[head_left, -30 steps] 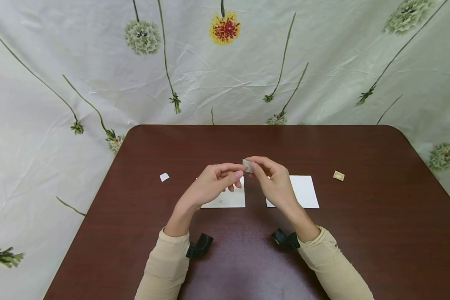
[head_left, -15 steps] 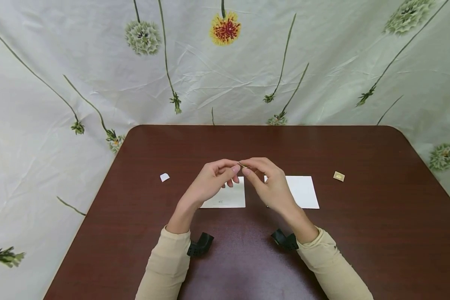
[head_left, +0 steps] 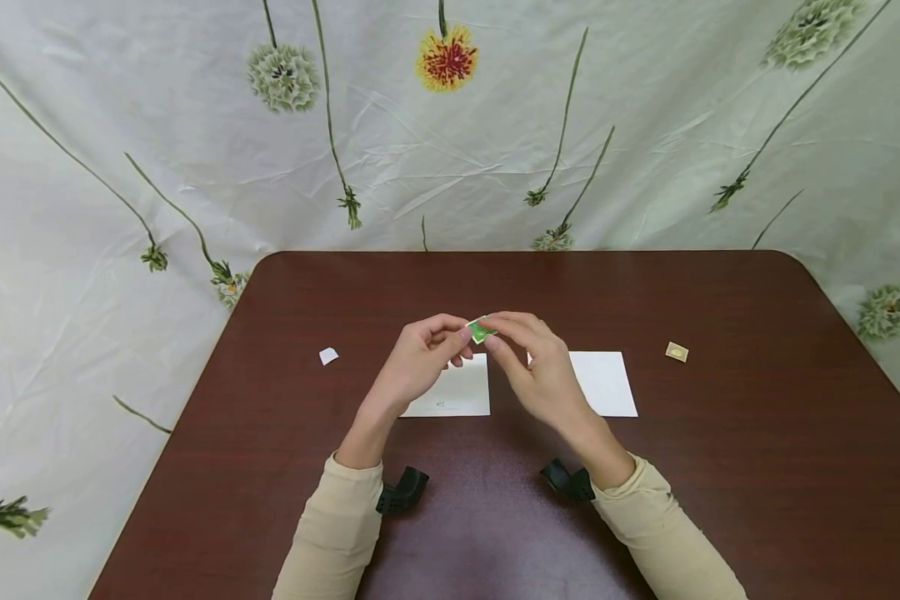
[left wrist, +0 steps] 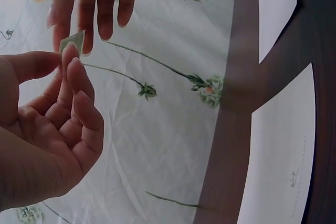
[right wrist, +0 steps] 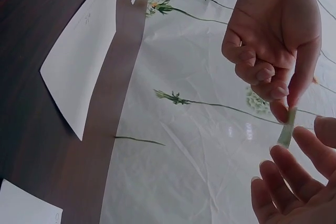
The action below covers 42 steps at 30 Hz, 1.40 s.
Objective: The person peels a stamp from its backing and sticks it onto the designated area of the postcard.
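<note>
In the head view a small green square (head_left: pixel 481 332), thin like a sticker or stamp, is held up over the table between both hands. My left hand (head_left: pixel 423 354) pinches one edge of it between thumb and fingers. My right hand (head_left: pixel 537 367) is close on the other side, fingertips right at the square's edge. In the right wrist view its fingers (right wrist: pixel 289 174) stretch toward the square (right wrist: pixel 287 129), the thumb standing off to one side. The left wrist view shows the pale side of the square (left wrist: pixel 75 42) at the left thumb and fingertips, the remaining left fingers curled in.
Two white paper sheets lie on the dark table below the hands, a left sheet (head_left: pixel 450 396) with small print and a right sheet (head_left: pixel 606 383). Farther out are a small white scrap (head_left: pixel 328 356) and a tan square (head_left: pixel 677 352). A flowered cloth (head_left: pixel 390 150) hangs behind.
The square has turned from its pale face through edge-on to show green, and has shifted slightly left. My left hand's pinch is now on it; the right fingers have loosened around it.
</note>
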Tool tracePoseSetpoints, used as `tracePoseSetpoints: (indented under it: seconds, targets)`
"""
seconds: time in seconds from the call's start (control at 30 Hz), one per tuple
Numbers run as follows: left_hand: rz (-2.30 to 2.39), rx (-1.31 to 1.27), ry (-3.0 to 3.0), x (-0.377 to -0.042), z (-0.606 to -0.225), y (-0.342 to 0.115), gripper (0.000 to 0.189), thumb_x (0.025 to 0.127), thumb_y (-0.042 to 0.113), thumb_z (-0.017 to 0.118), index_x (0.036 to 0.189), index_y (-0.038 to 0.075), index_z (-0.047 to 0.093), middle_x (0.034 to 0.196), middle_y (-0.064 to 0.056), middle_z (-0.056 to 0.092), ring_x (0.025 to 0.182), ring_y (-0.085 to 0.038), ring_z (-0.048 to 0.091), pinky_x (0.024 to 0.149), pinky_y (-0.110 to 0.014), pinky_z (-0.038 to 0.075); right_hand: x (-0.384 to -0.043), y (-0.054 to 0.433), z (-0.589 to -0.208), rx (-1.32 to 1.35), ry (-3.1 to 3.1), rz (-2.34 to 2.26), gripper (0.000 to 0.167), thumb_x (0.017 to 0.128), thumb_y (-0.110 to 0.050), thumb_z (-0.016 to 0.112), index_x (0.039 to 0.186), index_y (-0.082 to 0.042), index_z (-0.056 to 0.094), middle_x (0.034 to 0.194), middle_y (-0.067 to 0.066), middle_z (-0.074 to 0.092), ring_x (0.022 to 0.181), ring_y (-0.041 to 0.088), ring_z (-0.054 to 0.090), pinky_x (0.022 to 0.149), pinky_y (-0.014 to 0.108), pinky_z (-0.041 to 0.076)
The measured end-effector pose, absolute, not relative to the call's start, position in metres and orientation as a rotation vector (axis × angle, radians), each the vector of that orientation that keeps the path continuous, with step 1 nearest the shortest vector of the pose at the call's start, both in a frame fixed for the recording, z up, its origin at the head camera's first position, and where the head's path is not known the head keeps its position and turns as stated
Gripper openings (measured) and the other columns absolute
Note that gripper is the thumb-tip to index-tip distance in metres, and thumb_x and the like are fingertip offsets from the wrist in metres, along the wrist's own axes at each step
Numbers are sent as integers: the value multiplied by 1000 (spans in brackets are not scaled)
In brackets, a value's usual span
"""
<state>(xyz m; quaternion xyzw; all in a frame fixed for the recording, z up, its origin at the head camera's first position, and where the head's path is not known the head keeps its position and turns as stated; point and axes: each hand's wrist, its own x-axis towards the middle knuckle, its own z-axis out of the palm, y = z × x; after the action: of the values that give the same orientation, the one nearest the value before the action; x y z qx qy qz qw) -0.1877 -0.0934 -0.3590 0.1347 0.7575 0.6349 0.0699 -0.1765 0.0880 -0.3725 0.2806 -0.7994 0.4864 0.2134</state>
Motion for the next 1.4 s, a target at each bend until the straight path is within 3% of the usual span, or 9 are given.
tracePoseSetpoints:
  seconds: [0.23,0.47,0.67,0.8,1.03,1.27,1.4]
  targets:
    - [1624,488,2511,-186,-361,-91,13,94,12,59,100,3,67,85,-5,68,78,-18,64,66,-31,46,-178,91,-372,785,-2224,1208,27,84,1,70,111,-2,69,114,11,62,105,24,54,74,35,46]
    - [1578,494,2591,-184,-362,-90,11,93,15,62,98,7,68,92,-2,67,88,-18,65,76,-37,49,-181,91,-375,795,-2197,1183,26,76,5,76,101,-3,73,91,6,68,82,20,62,67,35,41]
    - [1714,480,2531,-184,-361,-89,11,94,14,62,97,4,67,94,-5,67,87,-24,66,75,-36,50,-179,91,-374,754,-2238,1300,27,77,4,76,103,-3,70,78,1,67,65,11,57,57,31,42]
    - [1774,493,2482,-184,-361,-89,11,93,12,62,97,3,67,92,-5,67,83,-20,65,74,-34,48,-177,90,-373,713,-2273,1440,23,81,1,74,104,-3,69,78,1,69,64,13,60,55,26,45]
    - [1724,530,2481,-184,-360,-90,13,94,12,62,99,2,69,90,-5,68,78,-15,62,69,-31,46,-178,92,-374,647,-2291,1569,9,87,-6,69,96,-6,71,79,1,70,61,16,61,52,22,40]
    - [1625,598,2484,-186,-361,-93,11,93,11,63,98,4,70,90,-2,68,80,-15,61,70,-31,47,-179,95,-372,627,-2377,1616,16,87,-6,70,103,-3,70,81,4,70,65,17,63,57,24,45]
    - [1568,619,2518,-187,-362,-93,11,93,13,63,97,6,71,89,0,68,82,-15,61,70,-32,48,-179,97,-369,622,-2460,1584,12,86,-8,71,98,-5,73,80,1,70,64,16,63,54,25,43]
